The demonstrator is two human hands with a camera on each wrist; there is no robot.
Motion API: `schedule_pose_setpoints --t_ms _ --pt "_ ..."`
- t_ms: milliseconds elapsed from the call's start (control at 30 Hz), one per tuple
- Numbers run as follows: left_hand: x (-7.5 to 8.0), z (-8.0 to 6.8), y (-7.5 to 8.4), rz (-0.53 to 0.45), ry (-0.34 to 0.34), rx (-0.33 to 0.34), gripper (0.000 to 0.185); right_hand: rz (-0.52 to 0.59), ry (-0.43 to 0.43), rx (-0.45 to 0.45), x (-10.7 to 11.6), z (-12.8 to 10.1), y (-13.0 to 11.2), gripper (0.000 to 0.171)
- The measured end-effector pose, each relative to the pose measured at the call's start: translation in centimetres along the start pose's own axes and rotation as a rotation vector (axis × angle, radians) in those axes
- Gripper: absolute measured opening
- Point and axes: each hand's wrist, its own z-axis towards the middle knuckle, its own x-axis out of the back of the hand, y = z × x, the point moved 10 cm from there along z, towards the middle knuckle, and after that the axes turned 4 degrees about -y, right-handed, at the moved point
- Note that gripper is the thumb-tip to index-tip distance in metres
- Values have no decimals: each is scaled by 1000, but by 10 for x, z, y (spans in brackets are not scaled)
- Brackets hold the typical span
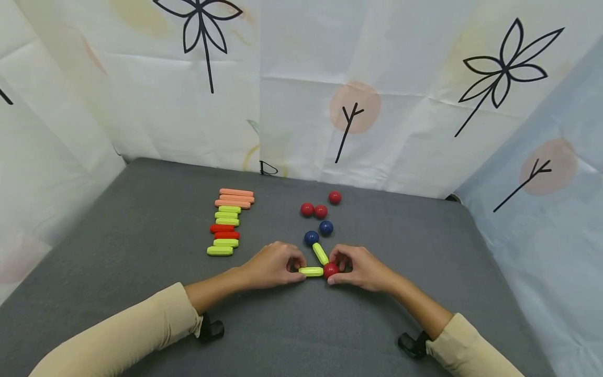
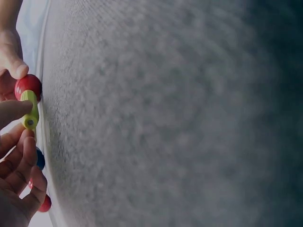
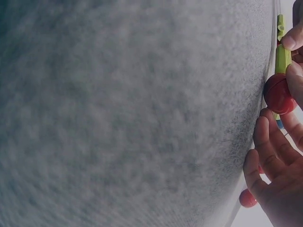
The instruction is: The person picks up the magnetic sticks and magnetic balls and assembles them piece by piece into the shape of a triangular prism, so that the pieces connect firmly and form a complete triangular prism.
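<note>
On grey table [image 1: 141, 251]: left hand [image 1: 273, 264] pinching flat green stick [image 1: 311, 271], right hand [image 1: 360, 267] pinching red ball [image 1: 331, 270] touching its end; second green stick [image 1: 321, 253] slanting toward blue ball [image 1: 311, 238].

I see a dark grey worktop [image 1: 141, 235] covered in a felt-like cloth; both wrist views show its fuzzy weave up close. Behind it hangs a white backdrop sheet [image 1: 292, 104], creased in straight fold lines and printed with black line-drawn flowers [image 1: 506, 65] and pale pink discs [image 1: 355, 107] crossed by black twig marks. I note the same fabric closing in the left side [image 1: 42, 157]. On the right, the sheet [image 1: 556, 220] looks bluish and shaded. Light is even and soft, with no hard shadows on the worktop.
</note>
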Motion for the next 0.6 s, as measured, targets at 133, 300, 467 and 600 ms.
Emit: schedule_pose_setpoints --t_ms 133,300,467,600 --pt "7 -6 -2 -15 15 -7 17 4 3 3 0 0 -2 33" --pt "30 -25 -10 -18 69 -22 21 16 6 2 -1 0 -3 35" --pt "64 -55 -28 11 186 -11 24 23 6 3 -1 0 -1 34" --pt "86 -80 -50 36 260 43 26 18 7 9 0 0 -2 33"
